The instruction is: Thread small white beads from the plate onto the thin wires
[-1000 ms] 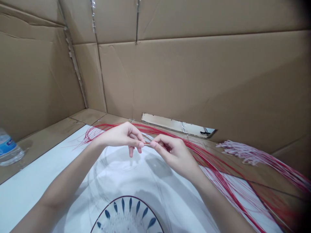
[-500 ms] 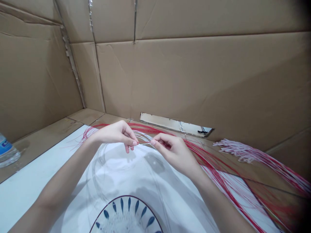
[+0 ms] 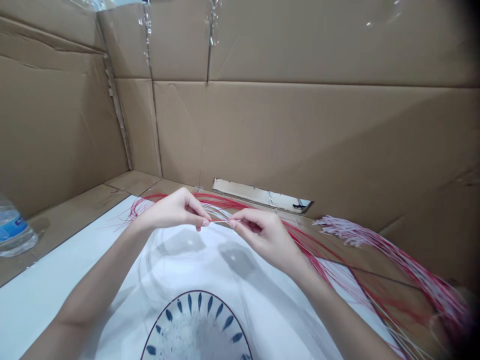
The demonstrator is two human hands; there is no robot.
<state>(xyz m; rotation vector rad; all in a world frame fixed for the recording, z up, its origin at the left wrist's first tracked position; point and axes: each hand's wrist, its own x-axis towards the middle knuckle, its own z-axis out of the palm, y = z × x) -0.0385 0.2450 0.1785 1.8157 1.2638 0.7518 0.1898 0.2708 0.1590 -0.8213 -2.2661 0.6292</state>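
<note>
My left hand (image 3: 176,211) and my right hand (image 3: 262,235) meet above a white sheet (image 3: 56,280), fingertips almost touching. Both are closed in a pinch on a thin clear strand (image 3: 219,221) that runs between them. Loops of the same clear strand curve down toward a bowl (image 3: 197,327) with blue leaf marks at the bottom edge. Behind my hands lies a long bundle of red strands (image 3: 322,260), stretching from the far left to the lower right.
A second bundle of pink and white strands (image 3: 360,237) lies at the right on the cardboard floor. A water bottle (image 3: 13,230) rests at the left edge. Cardboard walls (image 3: 285,130) close in the back and left, with a cut slot (image 3: 262,196) low in the back wall.
The view has tilted slightly, so the walls sit lower in frame. My hands stay together, shifted slightly left, pinching the clear strand with little other change.
</note>
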